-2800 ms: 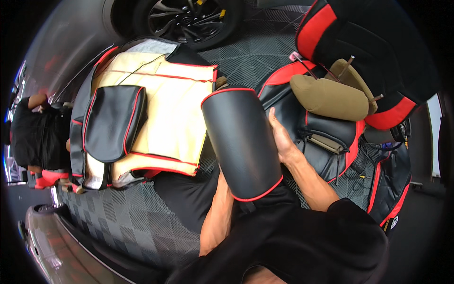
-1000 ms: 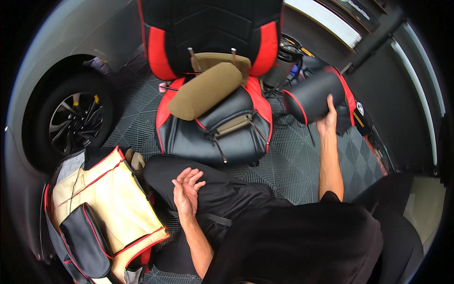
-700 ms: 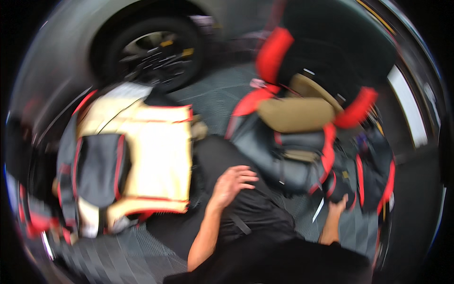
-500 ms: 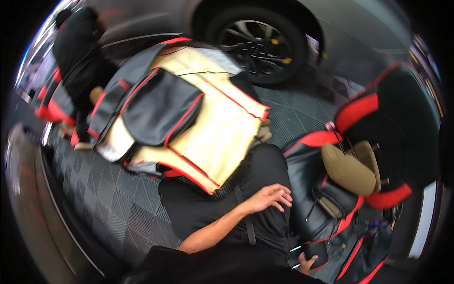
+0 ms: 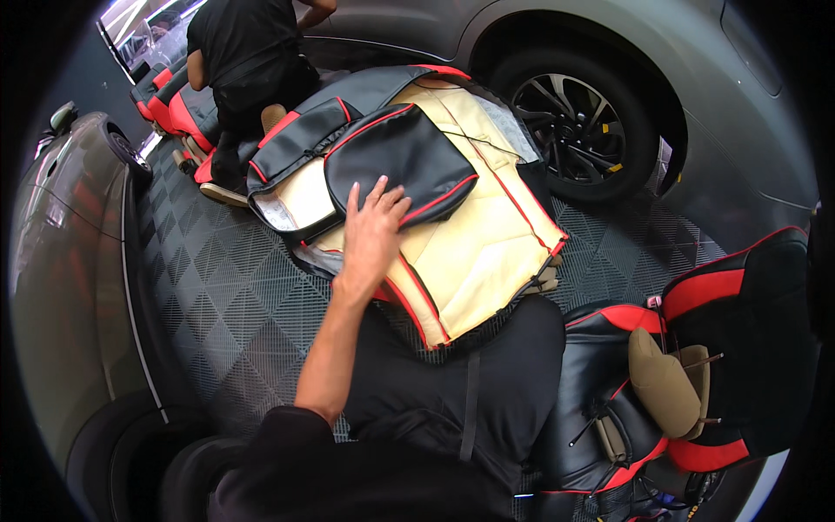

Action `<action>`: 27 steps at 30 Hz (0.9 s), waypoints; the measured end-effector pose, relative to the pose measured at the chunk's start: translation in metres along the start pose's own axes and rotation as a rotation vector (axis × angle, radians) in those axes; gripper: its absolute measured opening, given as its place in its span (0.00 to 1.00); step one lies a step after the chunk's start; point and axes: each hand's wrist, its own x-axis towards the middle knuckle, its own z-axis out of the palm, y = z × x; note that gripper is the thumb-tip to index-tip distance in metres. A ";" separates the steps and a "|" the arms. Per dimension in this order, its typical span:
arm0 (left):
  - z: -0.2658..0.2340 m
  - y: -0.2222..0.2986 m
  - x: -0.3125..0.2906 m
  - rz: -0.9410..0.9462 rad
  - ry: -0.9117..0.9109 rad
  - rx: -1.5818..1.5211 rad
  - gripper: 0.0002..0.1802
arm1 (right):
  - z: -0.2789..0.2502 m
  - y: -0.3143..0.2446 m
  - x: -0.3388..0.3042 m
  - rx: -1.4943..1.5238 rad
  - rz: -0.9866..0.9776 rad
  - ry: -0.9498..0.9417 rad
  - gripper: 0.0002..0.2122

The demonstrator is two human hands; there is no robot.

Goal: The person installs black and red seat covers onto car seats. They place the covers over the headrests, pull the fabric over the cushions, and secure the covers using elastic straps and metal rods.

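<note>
I am watching through the head camera, and I am taking the black cushion cover (image 5: 398, 161) with red piping as my landmark. It is lying flat on top of a larger seat cover (image 5: 474, 235), turned beige side up and spread on the grey tiled floor (image 5: 222, 287).

My left hand (image 5: 372, 233) is reaching forward, palm down, fingers apart and extended, nothing clamped in it. The fingertips are touching the near edge of the black cushion cover; the palm is resting on the beige seat cover just short of it. So the cushion cover is lying directly ahead of the hand and slightly to its right. Its long axis is running from near left to far right, crosswise to the forearm.

My right hand is not showing in this view, so I cannot tell its state. The left is plainly the only hand at the piece.

A second black and red cover piece (image 5: 296, 139) is lying just left of the landmark, partly tucked beneath it. Beyond the landmark, a car wheel (image 5: 578, 130) is standing well apart to the far right. Further left of it, another person in dark clothing (image 5: 248, 61) is crouching over red and black seat parts. Near right, well apart from the landmark, a black and red car seat (image 5: 687, 383) is standing with a tan headrest pad (image 5: 663, 383) lying against it.
</note>
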 end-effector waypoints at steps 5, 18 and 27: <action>-0.066 -0.018 0.051 0.003 0.262 -0.323 0.16 | 0.024 -0.268 0.022 0.800 -0.191 0.035 0.18; -0.091 0.054 0.072 -0.030 -0.025 -0.720 0.21 | -0.041 -0.568 -0.238 1.443 -0.405 -1.442 0.63; 0.016 0.029 -0.052 -0.259 -0.381 -0.636 0.20 | -0.006 -0.478 -0.300 1.046 -0.234 -1.845 0.64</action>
